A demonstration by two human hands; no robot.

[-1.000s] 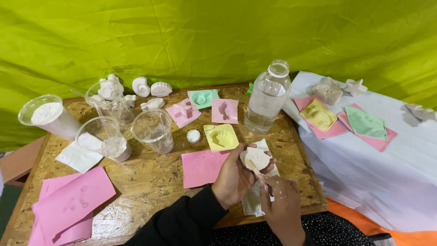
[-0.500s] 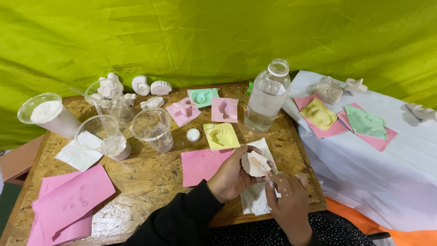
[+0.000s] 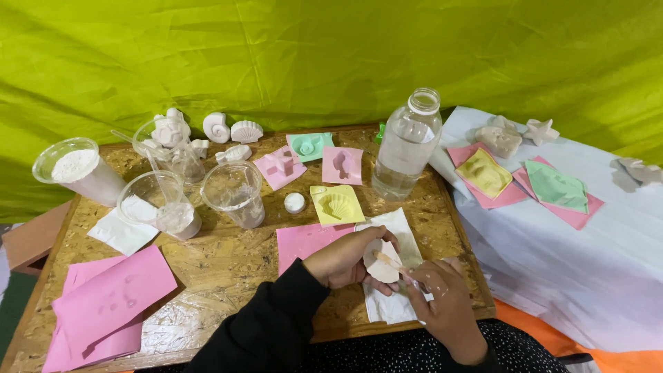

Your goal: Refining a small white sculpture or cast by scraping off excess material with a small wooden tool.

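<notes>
My left hand (image 3: pixel 343 259) holds a small white plaster shell cast (image 3: pixel 380 261) over a white paper napkin (image 3: pixel 395 304) at the near right of the wooden board (image 3: pixel 228 269). My right hand (image 3: pixel 442 304) pinches a thin wooden stick (image 3: pixel 388 260) whose tip rests on the cast's face. A pink mould sheet (image 3: pixel 304 242) lies just left of my left hand. A yellow shell mould (image 3: pixel 336 204) sits a little beyond it.
A clear water bottle (image 3: pixel 406 146) stands at the back right. Clear plastic cups (image 3: pixel 235 193), one with white powder (image 3: pixel 76 169), stand at the left. Finished white casts (image 3: pixel 231 130) line the back edge. Pink sheets (image 3: pixel 110 304) lie near left. More moulds (image 3: pixel 556 186) rest on white cloth.
Both hands have drifted lower and toward me with the cast. The right hand has brought the stick onto the cast's face.
</notes>
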